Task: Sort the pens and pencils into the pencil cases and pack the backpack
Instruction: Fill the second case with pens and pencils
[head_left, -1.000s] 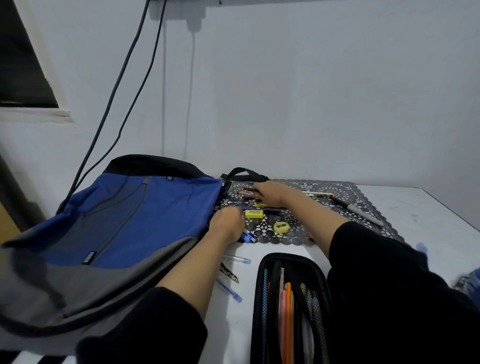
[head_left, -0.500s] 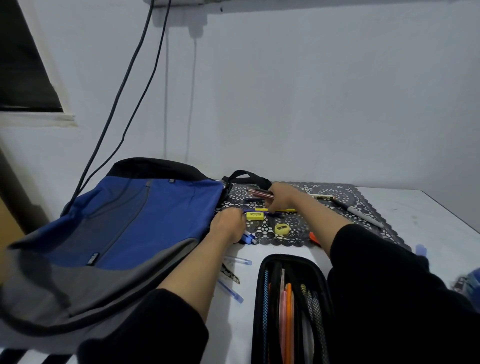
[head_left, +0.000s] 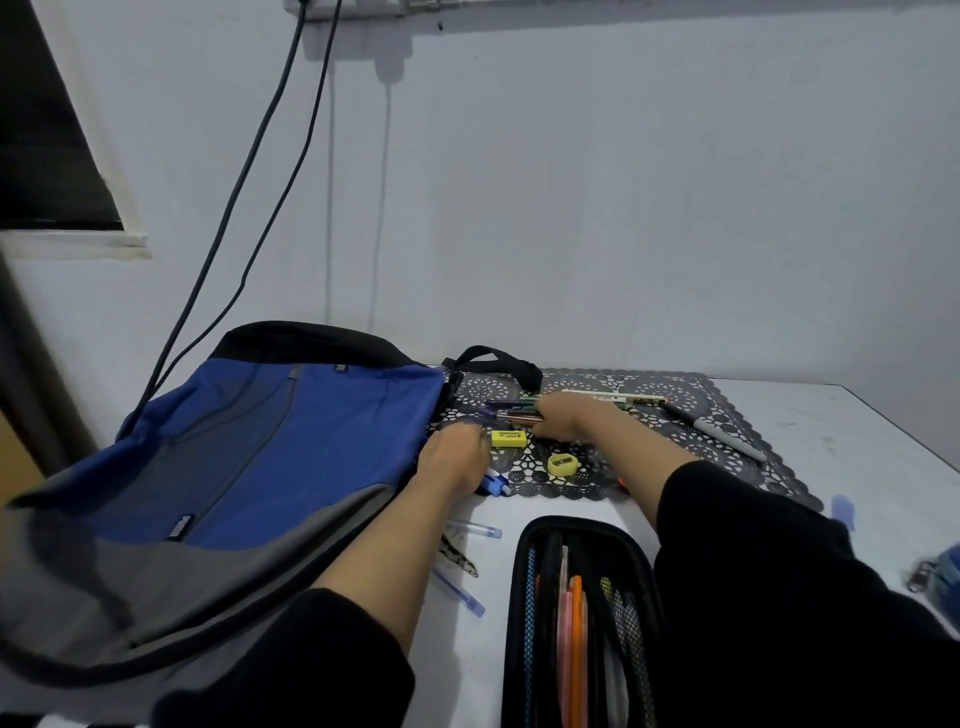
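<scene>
**Step in hand: collecting loose pens for sorting.**

1. The left grip (head_left: 454, 457) lies at the near left edge of the lace mat (head_left: 685, 415), just beside the backpack (head_left: 249, 457). Its fingers are curled under. The blue pens (head_left: 496, 484) stick out from beneath it towards the near side, so it appears to be closed round them.
2. The right grip (head_left: 563, 418) lies further back on the mat. Its fingers are curled over a pen bundle (head_left: 511, 410), whose ends project to the left. How firmly the bundle is held cannot be told.
3. The pencil case (head_left: 576, 540) lies open at near centre on the bench (head_left: 857, 441), with several pens already in it. The backpack lies flat on the left.

**Items not yet collected.**

- White marker (head_left: 613, 399), far on the mat.
- Grey pen (head_left: 727, 437), at the right of the mat.
- Two loose pens (head_left: 470, 531) on the bench, between the backpack and the case.
- Eraser (head_left: 508, 438) and sharpener (head_left: 562, 464), on the mat between the two grips.

**Next move, as judged.** Lift both handfuls clear of the mat and bring them near, to the open case. Align the pens lengthwise with the case before release, or they will bridge the rim. Packing the backpack comes later, since the sorting is not complete.
</scene>
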